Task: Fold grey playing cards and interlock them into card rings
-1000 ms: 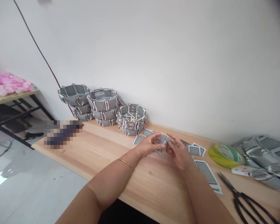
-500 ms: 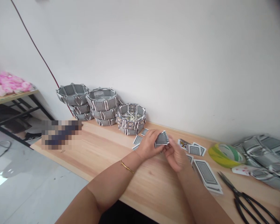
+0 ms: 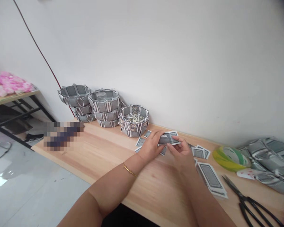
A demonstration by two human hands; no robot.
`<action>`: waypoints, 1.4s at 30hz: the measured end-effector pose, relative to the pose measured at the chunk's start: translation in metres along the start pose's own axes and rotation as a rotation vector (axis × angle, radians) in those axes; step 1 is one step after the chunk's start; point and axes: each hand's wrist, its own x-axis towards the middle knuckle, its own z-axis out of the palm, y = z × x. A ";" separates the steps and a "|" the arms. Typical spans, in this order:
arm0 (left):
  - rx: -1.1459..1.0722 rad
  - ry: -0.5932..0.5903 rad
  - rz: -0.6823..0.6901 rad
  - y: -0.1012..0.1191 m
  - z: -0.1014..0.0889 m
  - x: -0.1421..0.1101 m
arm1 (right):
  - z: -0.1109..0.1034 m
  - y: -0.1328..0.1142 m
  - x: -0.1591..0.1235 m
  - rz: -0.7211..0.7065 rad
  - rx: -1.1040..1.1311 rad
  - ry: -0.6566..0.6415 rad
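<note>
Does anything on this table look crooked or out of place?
The far-left stack of baskets looks askew: its top basket overhangs the lower ones on the left. The circle-patterned basket on the short stack also stands out, since the others look grey. A pixelated patch hides part of the table at its left end.

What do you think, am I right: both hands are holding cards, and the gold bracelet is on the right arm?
Almost! The bracelet is on the left arm, not the right; the head view shows it. The left hand and right hand are both holding cards, as you said.
</note>
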 end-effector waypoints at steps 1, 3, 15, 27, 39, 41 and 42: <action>0.010 0.004 0.020 0.001 0.000 0.000 | 0.000 -0.001 0.000 -0.024 -0.009 -0.013; 0.031 0.015 0.052 0.003 -0.002 0.000 | -0.001 -0.001 0.001 -0.050 -0.033 -0.028; -0.070 0.053 -0.042 0.009 -0.003 0.000 | -0.010 0.003 0.005 -0.066 -0.132 0.006; -1.068 -0.282 -0.635 0.008 0.006 -0.002 | -0.024 -0.018 0.020 0.028 0.339 0.248; -0.851 -0.413 -0.471 0.015 -0.007 0.004 | -0.017 -0.030 0.005 0.092 0.462 -0.173; -0.833 -0.431 -0.474 0.014 -0.006 0.003 | -0.017 -0.030 0.003 0.091 0.433 -0.203; -0.828 -0.432 -0.474 0.014 -0.006 0.003 | -0.017 -0.030 0.003 0.091 0.421 -0.206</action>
